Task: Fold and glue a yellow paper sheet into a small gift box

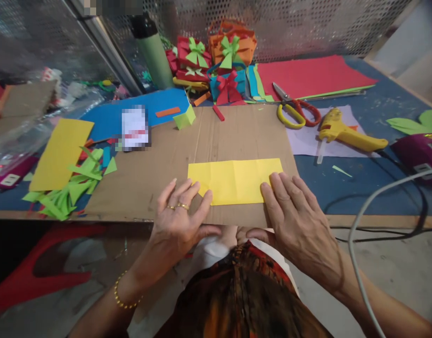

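Observation:
A yellow paper strip (237, 182) with upright crease lines lies flat on a brown cardboard sheet (244, 134) at the table's front edge. My left hand (182, 211) rests its fingertips on the strip's left end, fingers spread, with rings on two fingers. At the right end, the fingers of my right hand (293, 213) lie flat over the paper's lower corner. Both thumbs point inward below the table edge. Neither hand grips the paper.
Scissors (293, 105) and a yellow glue gun (342, 131) with a cable lie right. Behind stand small paper bags (228, 87) and a green bottle (154, 58). Green paper scraps (68, 190) and yellow paper (63, 152) lie left. A pale cable (356, 234) crosses the right side.

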Action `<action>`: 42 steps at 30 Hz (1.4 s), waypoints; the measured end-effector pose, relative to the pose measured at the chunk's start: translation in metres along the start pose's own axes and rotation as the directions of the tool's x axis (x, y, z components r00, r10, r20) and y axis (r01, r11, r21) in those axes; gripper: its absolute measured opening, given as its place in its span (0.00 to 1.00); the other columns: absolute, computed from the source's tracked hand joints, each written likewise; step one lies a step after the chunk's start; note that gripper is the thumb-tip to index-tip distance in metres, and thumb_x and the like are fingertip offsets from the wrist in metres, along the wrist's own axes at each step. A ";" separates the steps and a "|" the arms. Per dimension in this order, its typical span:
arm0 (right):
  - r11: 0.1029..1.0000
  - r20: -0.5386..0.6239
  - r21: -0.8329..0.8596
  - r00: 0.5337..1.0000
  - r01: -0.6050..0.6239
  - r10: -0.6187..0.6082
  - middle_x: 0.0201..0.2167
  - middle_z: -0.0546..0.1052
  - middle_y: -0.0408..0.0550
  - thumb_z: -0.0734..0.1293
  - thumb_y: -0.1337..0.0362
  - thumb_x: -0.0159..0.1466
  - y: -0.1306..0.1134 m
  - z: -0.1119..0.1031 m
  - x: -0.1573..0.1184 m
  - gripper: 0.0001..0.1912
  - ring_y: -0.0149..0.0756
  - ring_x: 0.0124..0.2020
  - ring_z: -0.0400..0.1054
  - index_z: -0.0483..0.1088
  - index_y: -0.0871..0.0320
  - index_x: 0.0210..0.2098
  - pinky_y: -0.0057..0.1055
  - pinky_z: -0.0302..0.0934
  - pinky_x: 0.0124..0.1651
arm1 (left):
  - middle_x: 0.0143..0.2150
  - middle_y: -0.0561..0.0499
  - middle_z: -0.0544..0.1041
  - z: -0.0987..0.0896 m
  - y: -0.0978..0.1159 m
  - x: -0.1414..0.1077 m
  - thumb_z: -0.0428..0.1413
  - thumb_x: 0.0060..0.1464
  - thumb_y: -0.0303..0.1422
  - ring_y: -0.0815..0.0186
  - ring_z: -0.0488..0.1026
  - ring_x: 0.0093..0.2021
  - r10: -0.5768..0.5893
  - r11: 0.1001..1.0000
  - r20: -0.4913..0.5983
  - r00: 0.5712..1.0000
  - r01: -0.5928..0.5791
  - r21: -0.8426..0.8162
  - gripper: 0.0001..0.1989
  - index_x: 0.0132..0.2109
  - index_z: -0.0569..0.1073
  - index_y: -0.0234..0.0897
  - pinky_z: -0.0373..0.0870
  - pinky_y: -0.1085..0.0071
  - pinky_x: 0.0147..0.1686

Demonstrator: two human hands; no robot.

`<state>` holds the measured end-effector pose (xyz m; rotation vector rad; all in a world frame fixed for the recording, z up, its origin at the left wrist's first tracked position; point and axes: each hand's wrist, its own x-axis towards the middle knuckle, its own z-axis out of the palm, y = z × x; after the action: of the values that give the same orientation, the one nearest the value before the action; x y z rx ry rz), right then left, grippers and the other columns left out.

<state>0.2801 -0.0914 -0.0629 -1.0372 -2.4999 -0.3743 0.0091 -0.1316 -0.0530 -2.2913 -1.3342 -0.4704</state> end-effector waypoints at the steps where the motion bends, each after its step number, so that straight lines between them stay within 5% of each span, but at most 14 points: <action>1: 1.000 -0.008 -0.002 1.000 0.005 -0.005 0.64 0.67 0.83 0.58 0.42 0.72 0.001 0.000 0.001 0.43 0.68 0.71 0.56 0.57 0.76 0.68 0.65 0.58 0.67 | 0.56 0.33 0.78 0.000 0.000 0.002 0.53 0.68 0.50 0.46 0.75 0.61 0.008 1.000 -0.009 1.000 -0.008 0.018 0.26 0.59 0.74 0.34 0.65 0.42 0.65; 7: 0.999 -0.052 -0.008 0.998 0.045 -0.045 0.67 0.66 0.74 0.60 0.48 0.74 0.004 -0.002 0.005 0.37 0.64 0.73 0.52 0.58 0.73 0.68 0.64 0.54 0.70 | 0.54 0.31 0.78 0.002 0.007 0.010 0.54 0.67 0.49 0.44 0.75 0.59 0.020 0.999 -0.089 0.996 -0.017 0.034 0.27 0.56 0.75 0.26 0.65 0.43 0.64; 11: 0.994 -0.052 0.093 0.997 0.061 -0.057 0.63 0.70 0.72 0.59 0.50 0.74 0.007 -0.002 0.006 0.36 0.59 0.67 0.62 0.55 0.73 0.70 0.54 0.63 0.66 | 0.52 0.31 0.79 0.008 0.012 0.009 0.54 0.68 0.45 0.49 0.77 0.57 0.041 0.997 -0.131 0.991 -0.049 -0.059 0.30 0.63 0.68 0.20 0.69 0.51 0.63; 19: 0.993 0.026 0.033 0.994 0.110 -0.111 0.62 0.68 0.77 0.64 0.49 0.71 -0.004 -0.010 0.005 0.35 0.67 0.65 0.63 0.61 0.68 0.68 0.61 0.66 0.61 | 0.61 0.29 0.73 -0.005 0.031 0.008 0.56 0.62 0.54 0.40 0.72 0.63 0.007 1.000 0.023 1.000 -0.006 -0.026 0.36 0.70 0.67 0.41 0.68 0.42 0.62; 30: 0.997 -0.019 0.048 0.998 0.055 -0.054 0.63 0.65 0.78 0.67 0.50 0.69 -0.012 0.001 0.001 0.32 0.70 0.67 0.60 0.65 0.63 0.65 0.64 0.66 0.60 | 0.59 0.31 0.67 0.007 0.041 0.005 0.52 0.60 0.59 0.38 0.70 0.63 -0.093 0.996 -0.040 0.995 0.092 -0.008 0.37 0.67 0.68 0.40 0.75 0.43 0.55; 34: 0.995 -0.016 0.039 0.996 0.093 -0.093 0.63 0.67 0.78 0.67 0.56 0.70 -0.006 0.000 0.000 0.32 0.67 0.68 0.61 0.63 0.71 0.66 0.60 0.64 0.65 | 0.60 0.26 0.68 0.011 0.038 0.000 0.51 0.64 0.55 0.38 0.69 0.64 -0.069 0.997 -0.068 0.995 0.071 0.038 0.38 0.66 0.67 0.27 0.73 0.46 0.59; 42: 0.996 -0.084 0.025 0.993 0.087 -0.084 0.63 0.70 0.78 0.63 0.57 0.73 -0.007 0.010 -0.003 0.29 0.62 0.70 0.58 0.64 0.77 0.63 0.59 0.64 0.66 | 0.57 0.28 0.70 0.016 0.033 0.002 0.54 0.65 0.50 0.39 0.72 0.61 -0.051 0.997 -0.121 0.991 0.057 0.047 0.30 0.62 0.70 0.29 0.76 0.47 0.55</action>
<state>0.2749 -0.0941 -0.0737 -0.8875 -2.4735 -0.3968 0.0404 -0.1356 -0.0720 -2.1550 -1.3360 -0.5760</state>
